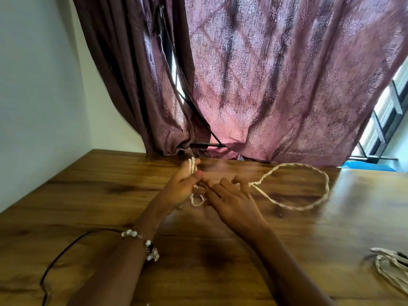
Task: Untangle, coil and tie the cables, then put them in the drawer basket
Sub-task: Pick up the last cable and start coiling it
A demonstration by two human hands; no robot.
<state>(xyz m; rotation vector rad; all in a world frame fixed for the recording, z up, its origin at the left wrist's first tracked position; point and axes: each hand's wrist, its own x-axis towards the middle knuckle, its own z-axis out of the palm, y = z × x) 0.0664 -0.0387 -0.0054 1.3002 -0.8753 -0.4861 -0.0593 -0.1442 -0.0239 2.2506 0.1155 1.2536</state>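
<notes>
Head view: none of the things here carries any lettering that can be read.

The left hand [184,186] is raised palm-in over the wooden table [220,250], its fingers curled round several turns of a cream braided cable [293,165] that run up across the palm and show past the fingertips. A small loop of the same cable hangs just below this hand. A beaded bracelet [150,246] sits on the left wrist.

The right hand [229,197] lies just beside the left, back upward, fingers loosely spread; its thumb and forefinger pinch the cable where the free length leaves. From that pinch the cable swings out to the right in one wide loop lying on the table, well short of the far edge.

Near the left forearm a thin black cable [64,252] curves across the table toward the near edge. Far right of the hands, at the frame edge, lies a bundle of cream cable [388,266]. Behind the hands a patterned curtain [265,85] hangs to the table's back edge. Bare wood shows between the hands and the bundle.
</notes>
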